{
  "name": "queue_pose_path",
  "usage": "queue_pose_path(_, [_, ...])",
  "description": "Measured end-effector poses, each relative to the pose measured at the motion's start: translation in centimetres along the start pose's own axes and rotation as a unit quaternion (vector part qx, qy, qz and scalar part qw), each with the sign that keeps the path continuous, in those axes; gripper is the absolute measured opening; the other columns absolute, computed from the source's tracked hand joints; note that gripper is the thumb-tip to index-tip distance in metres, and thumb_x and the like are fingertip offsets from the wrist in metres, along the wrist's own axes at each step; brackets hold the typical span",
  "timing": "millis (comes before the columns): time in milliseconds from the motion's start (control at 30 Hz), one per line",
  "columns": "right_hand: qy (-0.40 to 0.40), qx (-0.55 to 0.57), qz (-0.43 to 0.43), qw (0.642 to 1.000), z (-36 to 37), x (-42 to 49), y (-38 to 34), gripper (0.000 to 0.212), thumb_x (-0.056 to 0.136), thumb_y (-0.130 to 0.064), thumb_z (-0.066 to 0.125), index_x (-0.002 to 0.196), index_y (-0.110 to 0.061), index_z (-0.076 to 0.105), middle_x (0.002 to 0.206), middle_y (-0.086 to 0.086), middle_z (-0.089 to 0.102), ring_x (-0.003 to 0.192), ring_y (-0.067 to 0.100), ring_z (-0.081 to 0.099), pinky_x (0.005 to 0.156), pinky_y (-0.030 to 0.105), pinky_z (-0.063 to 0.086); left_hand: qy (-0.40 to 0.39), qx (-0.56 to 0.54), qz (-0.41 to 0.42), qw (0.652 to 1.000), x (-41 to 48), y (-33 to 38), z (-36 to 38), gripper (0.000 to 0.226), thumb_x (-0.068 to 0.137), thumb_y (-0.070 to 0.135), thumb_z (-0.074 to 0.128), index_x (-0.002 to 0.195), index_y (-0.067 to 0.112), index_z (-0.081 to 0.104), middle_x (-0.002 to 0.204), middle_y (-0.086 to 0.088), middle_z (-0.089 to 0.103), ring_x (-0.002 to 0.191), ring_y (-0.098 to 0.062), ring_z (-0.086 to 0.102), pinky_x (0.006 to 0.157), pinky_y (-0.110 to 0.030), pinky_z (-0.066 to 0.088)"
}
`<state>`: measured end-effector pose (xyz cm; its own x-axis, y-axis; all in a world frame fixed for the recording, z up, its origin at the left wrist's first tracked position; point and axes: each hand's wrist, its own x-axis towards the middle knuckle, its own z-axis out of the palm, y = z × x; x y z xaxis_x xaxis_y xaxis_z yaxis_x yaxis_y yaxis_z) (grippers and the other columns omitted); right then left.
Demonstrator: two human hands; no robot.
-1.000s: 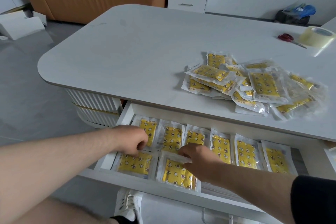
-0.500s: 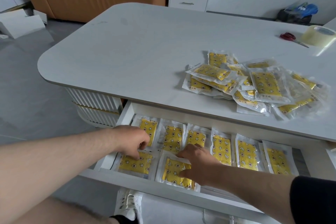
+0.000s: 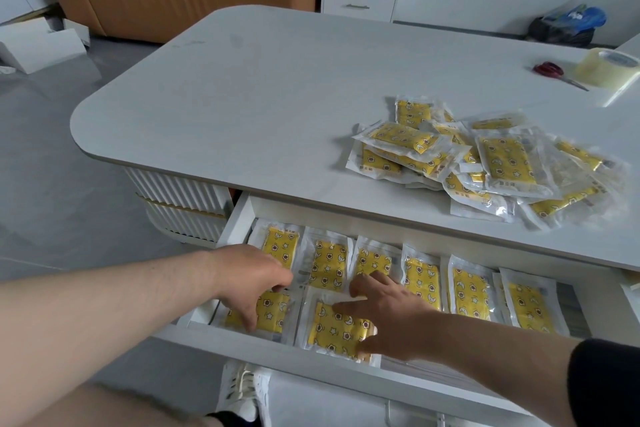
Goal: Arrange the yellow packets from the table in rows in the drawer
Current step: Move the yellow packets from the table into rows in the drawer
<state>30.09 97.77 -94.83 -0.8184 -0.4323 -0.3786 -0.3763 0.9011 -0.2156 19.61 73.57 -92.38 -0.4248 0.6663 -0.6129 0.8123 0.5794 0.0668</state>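
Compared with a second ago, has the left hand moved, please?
Yes: the left hand has reached toward the drawer front, fingers now over the front-left packet.

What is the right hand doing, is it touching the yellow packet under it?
Touching. The head view shows the right hand spread on the front-row packet, its fingers lying right on the wrapper.

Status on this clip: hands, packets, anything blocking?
Left hand open on first front-row packet; right hand open, pressing second packet flat. Back row holds six. Pile waits on table; nothing blocking.
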Motion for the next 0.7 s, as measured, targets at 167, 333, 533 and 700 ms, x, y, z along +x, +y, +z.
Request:
queue_pose_path(167, [-0.007, -0.026, -0.015, 1.000, 0.3, 0.5, 0.2, 0.063, 0.089, -0.055, 0.058, 0.144, -0.053, 0.029, 0.147, -0.010, 0.028, 0.136, 0.019, 0.021, 0.112, 0.039, 0.026, 0.002, 0.011, 0.008, 1.000, 0.2, 0.3, 0.5, 0.042, 0.070, 0.043, 0.079, 0.095, 0.025, 0.050, 0.093, 0.007, 0.056, 0.084, -0.014, 0.052, 0.065, -0.027, 0.043])
queue_pose_path(333, [-0.008, -0.031, -0.009, 0.999, 0.5, 0.6, -0.1, 0.067, 0.087, -0.059, 0.058, 0.145, -0.053, 0.025, 0.147, -0.009, 0.027, 0.136, 0.021, 0.021, 0.115, 0.044, 0.027, -0.009, -0.008, -0.004, 1.000, 0.5, 0.3, 0.6, 0.042, 0.069, 0.044, 0.079, 0.094, 0.026, 0.051, 0.093, 0.007, 0.057, 0.084, -0.015, 0.054, 0.066, -0.029, 0.045])
queue_pose_path(533, [0.049, 0.051, 0.017, 0.997, -0.4, 0.4, 0.5, 0.055, 0.086, -0.055, 0.062, 0.138, -0.045, 0.047, 0.133, -0.012, 0.044, 0.122, 0.011, 0.036, 0.103, 0.032, 0.041, -0.008, -0.073, -0.041, 0.996, 0.5, 0.1, 0.4, 0.026, 0.078, 0.041, 0.072, 0.091, 0.024, 0.056, 0.091, 0.007, 0.058, 0.078, -0.011, 0.051, 0.059, -0.024, 0.039])
queue_pose_path(700, [0.010, 0.066, 0.004, 0.998, 0.6, 0.4, 0.2, 0.048, 0.089, -0.051, 0.061, 0.135, -0.046, 0.050, 0.112, -0.012, 0.044, 0.100, 0.009, 0.041, 0.086, 0.030, 0.048, -0.016, -0.070, -0.047, 0.996, 0.6, 0.1, 0.7, 0.024, 0.080, 0.037, 0.071, 0.081, 0.024, 0.050, 0.083, 0.007, 0.055, 0.071, -0.011, 0.047, 0.055, -0.025, 0.036])
